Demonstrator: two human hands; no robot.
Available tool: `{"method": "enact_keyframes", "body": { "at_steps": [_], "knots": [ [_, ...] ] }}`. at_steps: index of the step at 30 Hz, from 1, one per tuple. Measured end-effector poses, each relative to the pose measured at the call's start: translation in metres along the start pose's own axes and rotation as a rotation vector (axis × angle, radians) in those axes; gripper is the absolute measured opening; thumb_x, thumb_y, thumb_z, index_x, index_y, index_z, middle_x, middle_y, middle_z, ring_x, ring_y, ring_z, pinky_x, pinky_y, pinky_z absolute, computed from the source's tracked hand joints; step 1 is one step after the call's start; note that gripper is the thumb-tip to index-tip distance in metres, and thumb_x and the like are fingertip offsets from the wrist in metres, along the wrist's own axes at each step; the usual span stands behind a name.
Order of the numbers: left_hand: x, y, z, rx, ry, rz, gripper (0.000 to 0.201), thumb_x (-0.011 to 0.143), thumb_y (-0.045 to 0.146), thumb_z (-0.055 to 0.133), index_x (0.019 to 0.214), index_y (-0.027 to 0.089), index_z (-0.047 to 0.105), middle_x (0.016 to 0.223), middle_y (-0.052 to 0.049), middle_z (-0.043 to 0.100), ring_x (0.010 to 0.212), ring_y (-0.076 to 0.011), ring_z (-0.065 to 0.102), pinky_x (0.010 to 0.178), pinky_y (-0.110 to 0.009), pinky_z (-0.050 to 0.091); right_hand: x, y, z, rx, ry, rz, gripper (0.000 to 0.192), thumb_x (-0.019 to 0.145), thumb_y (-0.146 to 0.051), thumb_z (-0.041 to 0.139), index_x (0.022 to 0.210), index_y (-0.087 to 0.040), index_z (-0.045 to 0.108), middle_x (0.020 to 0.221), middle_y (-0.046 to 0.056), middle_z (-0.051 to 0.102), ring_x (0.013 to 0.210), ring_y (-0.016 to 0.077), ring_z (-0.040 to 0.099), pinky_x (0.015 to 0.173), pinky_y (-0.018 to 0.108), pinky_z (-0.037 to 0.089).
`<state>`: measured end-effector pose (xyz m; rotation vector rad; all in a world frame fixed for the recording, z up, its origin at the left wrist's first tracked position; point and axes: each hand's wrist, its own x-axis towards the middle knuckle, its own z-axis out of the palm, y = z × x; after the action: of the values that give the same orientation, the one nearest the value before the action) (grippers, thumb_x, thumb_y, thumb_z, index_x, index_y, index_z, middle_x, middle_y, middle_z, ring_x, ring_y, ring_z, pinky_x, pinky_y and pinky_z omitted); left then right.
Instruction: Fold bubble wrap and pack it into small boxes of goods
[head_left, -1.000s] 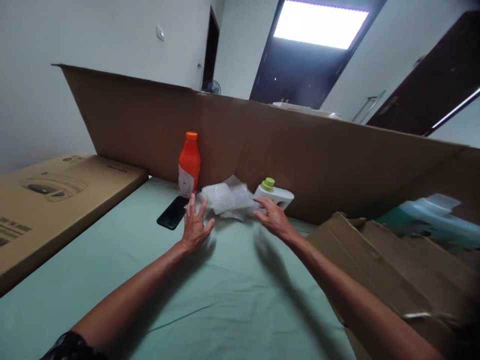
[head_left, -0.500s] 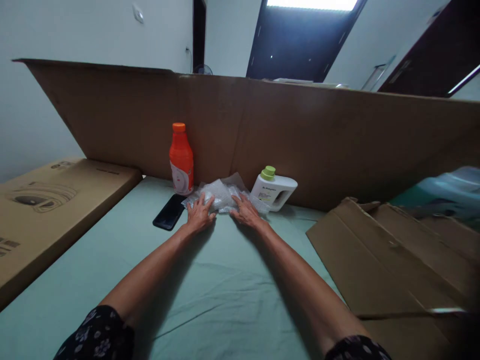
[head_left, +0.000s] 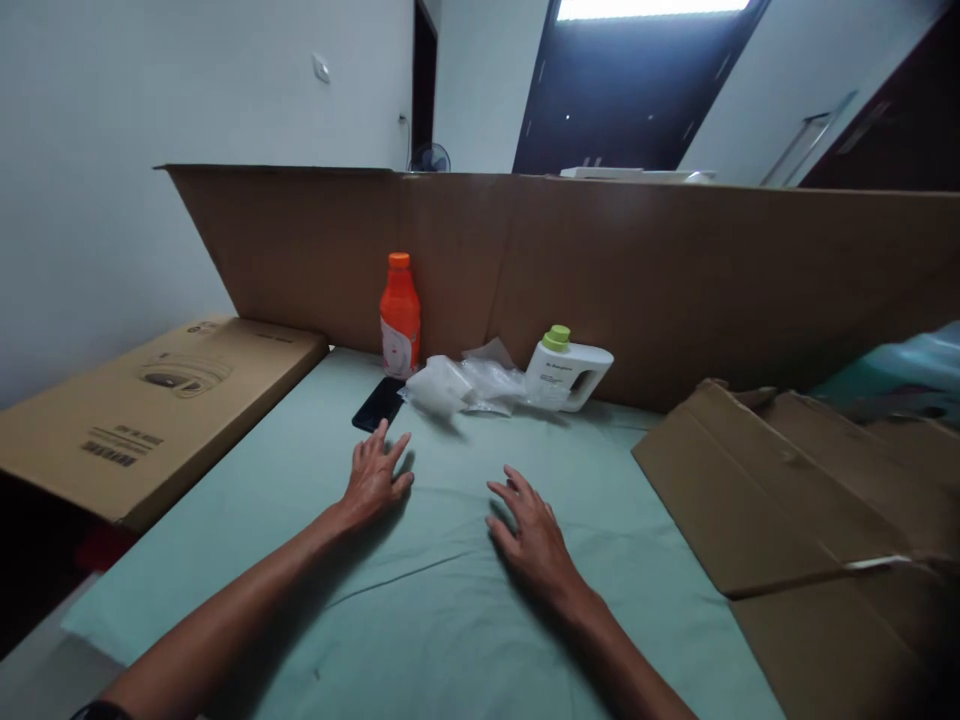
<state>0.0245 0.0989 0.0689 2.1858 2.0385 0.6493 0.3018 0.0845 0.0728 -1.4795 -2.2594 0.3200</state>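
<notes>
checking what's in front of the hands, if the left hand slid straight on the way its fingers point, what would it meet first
Most likely the black phone, lying flat on the green sheet just beyond the left hand; the orange bottle stands behind it. Depth is hard to judge.

Home bedroom, mid-unpacking. Bed with green sheet serves as the surface; flattened cardboard sheet stands along its far edge, boxed item at left edge, torn cardboard at right. Plain white walls, light switch, dark doorway, small fan behind.
</notes>
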Motion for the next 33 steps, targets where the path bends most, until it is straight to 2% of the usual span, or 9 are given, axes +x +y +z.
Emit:
{"method": "enact_keyframes", "body": {
  "at_steps": [2,5,8,11,16,20,26,29,33],
  "knots": [
    [-0.001,-0.006,-0.004,0.0,0.036,-0.018,0.064,0.086,0.025,0.064,0.148,0.021,0.048,0.164,-0.02,0.026,0.144,-0.038,0.037,0.114,-0.057,0.033,-0.011,-0.01,0.008,0.012,-0.019,-0.029,0.045,0.089,-0.023,0.058,0.134,-0.023,0.061,0.155,0.014,0.045,0.134,0.029,0.052,0.105,0.049,0.045],
    [0.007,-0.002,-0.006,-0.015,0.075,-0.009,0.067,0.086,0.027,0.064,0.149,0.021,0.045,0.163,-0.02,0.027,0.145,-0.0369,0.037,0.114,-0.054,0.035,-0.017,-0.022,0.017,-0.002,-0.011,-0.069,0.043,0.089,-0.021,0.058,0.132,-0.021,0.062,0.153,0.016,0.048,0.132,0.0304,0.053,0.105,0.051,0.045],
    [0.014,0.008,0.001,-0.031,0.095,-0.002,0.069,0.086,0.029,0.063,0.151,0.023,0.042,0.163,-0.018,0.029,0.145,-0.0358,0.037,0.112,-0.053,0.039,-0.02,-0.025,0.025,-0.024,0.026,-0.118,0.038,0.091,-0.018,0.058,0.128,-0.02,0.064,0.149,0.016,0.052,0.13,0.0309,0.054,0.105,0.052,0.044],
    [0.024,0.018,0.013,-0.034,0.084,0.004,0.065,0.086,0.03,0.063,0.148,0.021,0.046,0.161,-0.017,0.031,0.145,-0.0356,0.038,0.112,-0.051,0.04,-0.023,-0.023,0.029,-0.028,0.054,-0.137,0.036,0.091,-0.018,0.058,0.126,-0.02,0.065,0.146,0.016,0.054,0.13,0.0307,0.053,0.106,0.051,0.043],
    [0.061,0.042,0.031,-0.005,0.017,0.06,0.062,0.088,0.035,0.063,0.147,0.021,0.048,0.161,-0.017,0.033,0.145,-0.0355,0.035,0.116,-0.05,0.034,-0.024,-0.023,0.029,-0.013,0.03,-0.128,0.034,0.09,-0.016,0.06,0.124,-0.018,0.065,0.145,0.017,0.055,0.131,0.031,0.052,0.107,0.051,0.042],
    [0.094,0.058,0.041,0.038,-0.066,0.118,0.045,0.092,0.041,0.06,0.133,0.024,0.062,0.156,-0.015,0.042,0.141,-0.0345,0.041,0.112,-0.052,0.037,-0.025,-0.024,0.028,0.023,0.026,-0.101,0.031,0.09,-0.016,0.061,0.12,-0.02,0.067,0.145,0.014,0.056,0.132,0.0301,0.051,0.108,0.05,0.041],
    [0.131,0.048,0.038,0.107,-0.092,0.097,0.039,0.1,0.039,0.044,0.129,0.023,0.065,0.157,-0.015,0.041,0.144,-0.0349,0.037,0.112,-0.063,0.03,-0.027,-0.026,0.025,0.062,0.014,-0.084,0.033,0.089,-0.017,0.063,0.121,-0.023,0.066,0.145,0.012,0.056,0.132,0.0294,0.05,0.108,0.049,0.041],
    [0.13,0.044,0.033,0.128,-0.091,0.1,0.039,0.097,0.038,0.047,0.129,0.024,0.065,0.158,-0.016,0.041,0.143,-0.0367,0.037,0.112,-0.065,0.028,-0.027,-0.027,0.025,0.066,0.014,-0.077,0.033,0.089,-0.017,0.063,0.121,-0.023,0.066,0.146,0.012,0.056,0.133,0.0294,0.05,0.109,0.049,0.04],
    [0.101,0.042,0.024,0.153,-0.046,0.109,0.042,0.093,0.035,0.054,0.132,0.023,0.062,0.161,-0.017,0.035,0.143,-0.0377,0.038,0.115,-0.062,0.026,-0.026,-0.027,0.025,0.067,0.02,-0.083,0.031,0.09,-0.018,0.062,0.121,-0.023,0.067,0.145,0.012,0.056,0.132,0.0291,0.05,0.108,0.049,0.04]
  ]
}}
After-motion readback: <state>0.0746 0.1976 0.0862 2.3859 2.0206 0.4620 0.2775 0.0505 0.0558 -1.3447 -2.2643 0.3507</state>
